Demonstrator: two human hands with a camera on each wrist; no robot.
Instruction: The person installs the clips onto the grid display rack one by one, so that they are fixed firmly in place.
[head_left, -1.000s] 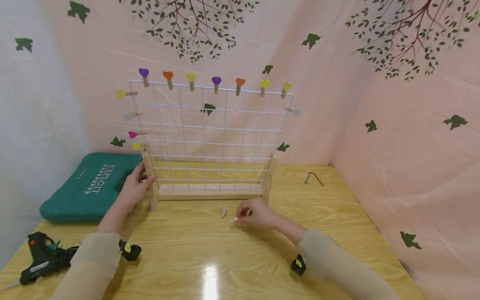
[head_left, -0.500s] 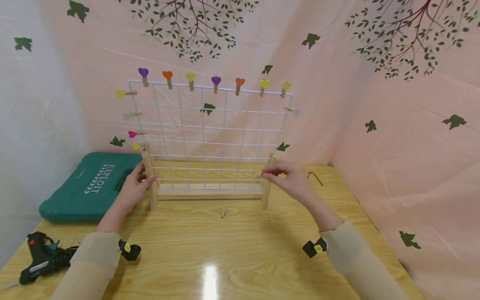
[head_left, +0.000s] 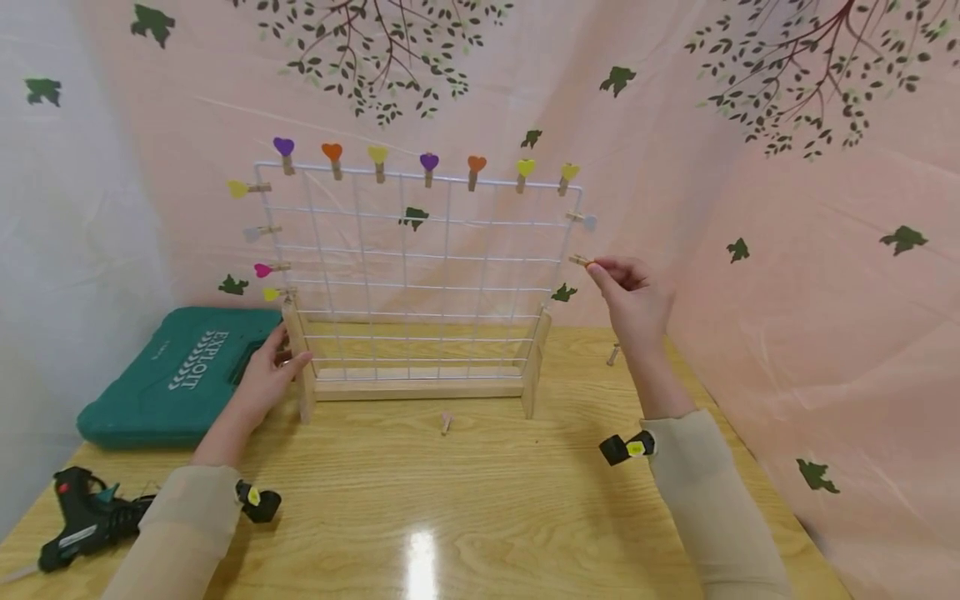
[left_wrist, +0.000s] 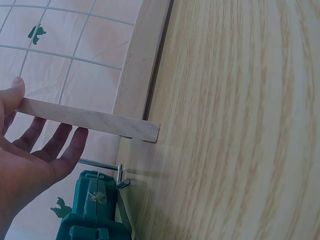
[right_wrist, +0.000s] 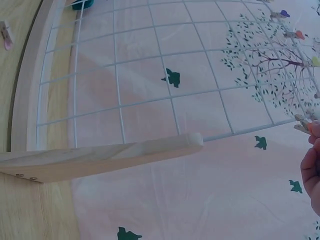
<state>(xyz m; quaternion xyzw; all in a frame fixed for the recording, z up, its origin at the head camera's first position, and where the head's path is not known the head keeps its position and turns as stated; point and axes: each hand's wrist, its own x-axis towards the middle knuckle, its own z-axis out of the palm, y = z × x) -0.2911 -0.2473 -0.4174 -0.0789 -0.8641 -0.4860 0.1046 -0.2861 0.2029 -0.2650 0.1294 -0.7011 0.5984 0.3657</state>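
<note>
A white wire grid (head_left: 450, 178) stands upright in a wooden stand (head_left: 420, 391). Heart-topped clothespins line its top and left edges, and a pale one (head_left: 582, 219) sits high on the right edge. My left hand (head_left: 266, 373) grips the stand's left post (left_wrist: 95, 119), thumb on one side and fingers on the other. Between thumb and fingers, my right hand (head_left: 637, 304) pinches a small wooden clothespin (head_left: 578, 260), its orange heart mostly covered. That clothespin's tip is at the grid's right edge, below the pale one; whether it touches the wire I cannot tell.
A pink clothespin (head_left: 446, 422) lies on the table before the stand. Left of the stand is a green case (head_left: 150, 400), with a black glue gun (head_left: 93, 517) nearer me. A screw (head_left: 612, 355) lies at the right. Printed cloth hangs behind.
My right hand has picked up a clothespin from the tabletop and carried it up and right to the grid's right edge. My left hand stays on the post.
</note>
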